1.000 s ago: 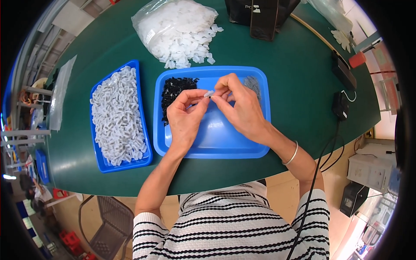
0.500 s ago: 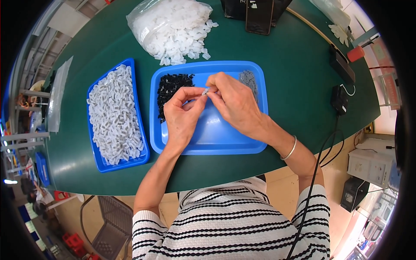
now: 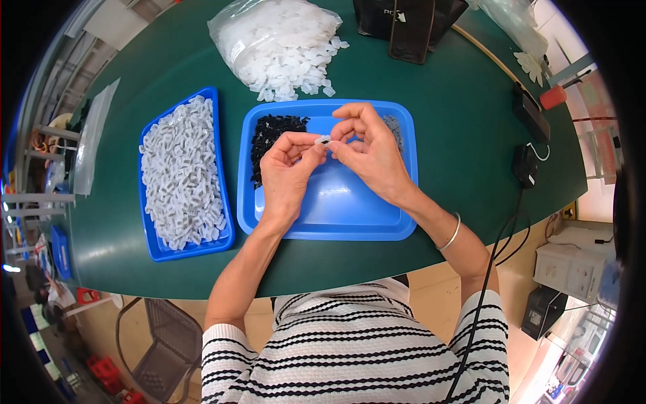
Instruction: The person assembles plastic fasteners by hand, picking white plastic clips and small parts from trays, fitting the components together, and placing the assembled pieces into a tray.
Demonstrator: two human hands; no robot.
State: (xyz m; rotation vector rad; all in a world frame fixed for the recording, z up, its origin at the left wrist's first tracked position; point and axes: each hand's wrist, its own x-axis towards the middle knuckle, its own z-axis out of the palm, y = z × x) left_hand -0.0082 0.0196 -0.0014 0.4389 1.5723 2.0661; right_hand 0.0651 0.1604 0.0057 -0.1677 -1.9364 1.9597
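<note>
Far left, clear plastic sleeve lying flat on green table. Next over, narrow blue tray heaped w/ small white plastic pcs, untouched. Top centre, clear bag spilling flat white clips toward wider blue tray; inside that tray, black parts pile at back-left, small grey pile at back-right, front mostly bare. Above tray middle, left hand pinched narrow, thumb + forefinger closed on small white piece; right hand also narrow, fingertips meeting same piece from other side. Piece held in air betw. both hands, just over tray, touching nothing else. Looks like mid-assembly: fitting or pressing something tiny into white piece, prob. a black part, too small to confirm. Next move prob. needs steady squeeze w/ parts lined up. Right of tray, black adapter w/ cable, well apart.
</note>
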